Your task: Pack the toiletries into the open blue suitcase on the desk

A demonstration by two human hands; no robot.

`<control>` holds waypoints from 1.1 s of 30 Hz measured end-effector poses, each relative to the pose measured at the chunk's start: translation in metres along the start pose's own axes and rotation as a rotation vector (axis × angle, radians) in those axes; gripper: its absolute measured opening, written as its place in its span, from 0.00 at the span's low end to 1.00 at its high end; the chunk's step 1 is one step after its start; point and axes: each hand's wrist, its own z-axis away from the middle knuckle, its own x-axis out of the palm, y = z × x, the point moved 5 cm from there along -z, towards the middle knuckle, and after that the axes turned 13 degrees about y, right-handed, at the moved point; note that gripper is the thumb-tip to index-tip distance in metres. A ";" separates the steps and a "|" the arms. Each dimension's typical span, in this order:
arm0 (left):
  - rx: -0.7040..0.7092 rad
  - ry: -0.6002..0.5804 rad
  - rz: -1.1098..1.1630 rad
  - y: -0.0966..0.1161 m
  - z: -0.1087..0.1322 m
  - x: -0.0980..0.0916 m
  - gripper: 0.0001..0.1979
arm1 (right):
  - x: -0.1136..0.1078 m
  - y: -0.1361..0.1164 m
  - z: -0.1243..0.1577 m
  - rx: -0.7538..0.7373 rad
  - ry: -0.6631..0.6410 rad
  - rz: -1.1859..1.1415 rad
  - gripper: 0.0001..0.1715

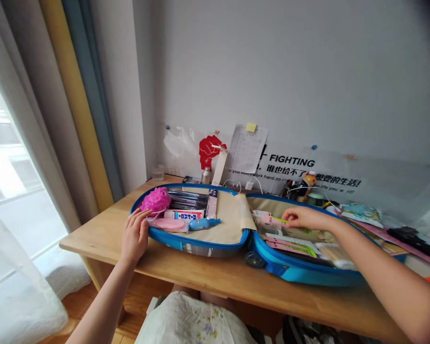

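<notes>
A blue suitcase (215, 244) lies open on the wooden desk (103, 229). My left hand (134, 235) rests flat on the rim of its left half, fingers apart, beside a pink bath puff (155, 199), a toothpaste box (184, 214) and a blue tube (202, 223). My right hand (303, 217) reaches into the right half, its fingers pinched on a small pink and green packet (275, 220) that lies among other flat packets (290, 246).
Bottles, cables and papers crowd the desk's back edge along the wall (308, 184). A black object (415, 239) and booklets lie at the far right. Curtains (39, 143) and a window are to the left. My lap shows below the desk edge.
</notes>
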 end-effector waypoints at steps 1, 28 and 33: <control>-0.002 0.002 0.001 0.000 0.000 0.000 0.21 | -0.010 -0.005 -0.003 -0.002 0.037 -0.081 0.20; -0.017 -0.001 -0.012 0.003 -0.002 -0.002 0.21 | 0.111 -0.202 -0.117 0.161 0.034 -0.311 0.16; -0.015 -0.003 -0.015 0.003 -0.001 -0.002 0.21 | 0.106 -0.204 -0.109 0.054 0.008 -0.207 0.19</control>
